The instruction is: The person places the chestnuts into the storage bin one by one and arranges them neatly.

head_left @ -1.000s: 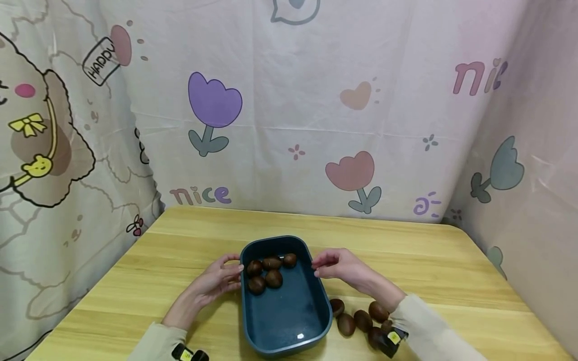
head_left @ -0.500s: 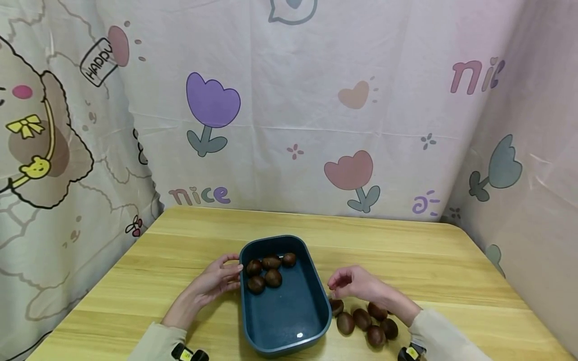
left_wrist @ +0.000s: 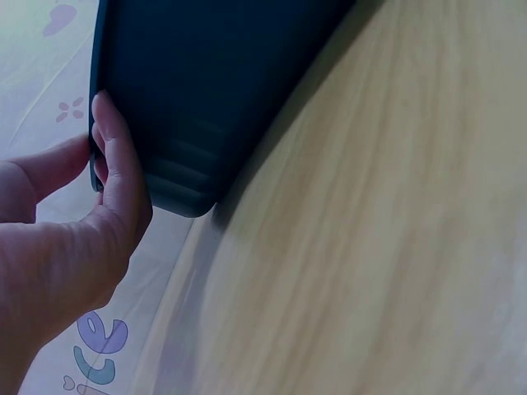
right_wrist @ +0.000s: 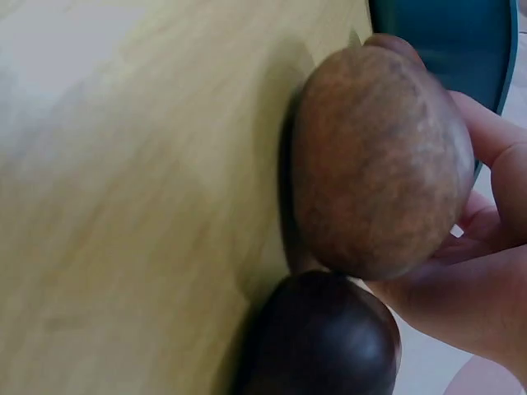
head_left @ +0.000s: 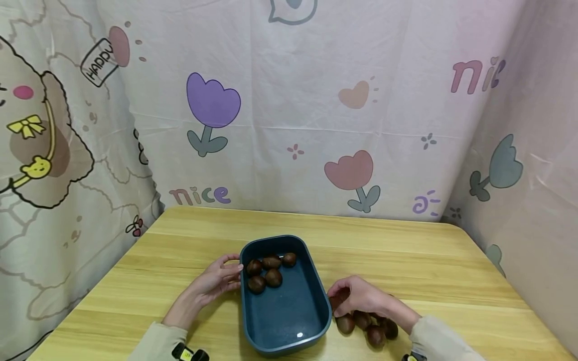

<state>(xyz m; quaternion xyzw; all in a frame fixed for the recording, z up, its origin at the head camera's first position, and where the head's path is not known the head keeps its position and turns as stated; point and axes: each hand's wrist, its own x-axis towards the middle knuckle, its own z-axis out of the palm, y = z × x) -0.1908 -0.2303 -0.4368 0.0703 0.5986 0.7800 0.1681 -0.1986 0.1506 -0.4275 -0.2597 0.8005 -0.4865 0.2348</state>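
Note:
A dark blue-green rectangular box (head_left: 289, 316) stands on the table with several brown chestnuts (head_left: 273, 278) at its far left end. My left hand (head_left: 217, 282) holds the left rim; in the left wrist view one digit (left_wrist: 119, 156) lies along the outer wall. At the right wall, my right hand (head_left: 361, 297) grips a chestnut (head_left: 337, 297) between thumb and fingers, partly hidden by them. More loose chestnuts (head_left: 345, 324) lie under and beside this hand. In the right wrist view a large matte chestnut (right_wrist: 379, 164) and a darker one (right_wrist: 329, 337) fill the foreground.
The light wood-grain table (head_left: 194, 230) runs back to a printed cloth (head_left: 280, 100) hung behind it and along both sides. A black strap device sits on each wrist.
My right hand has moved from the box's right rim down and right to the loose chestnuts, and its fingers have closed round one. The left hand and the box stay put.

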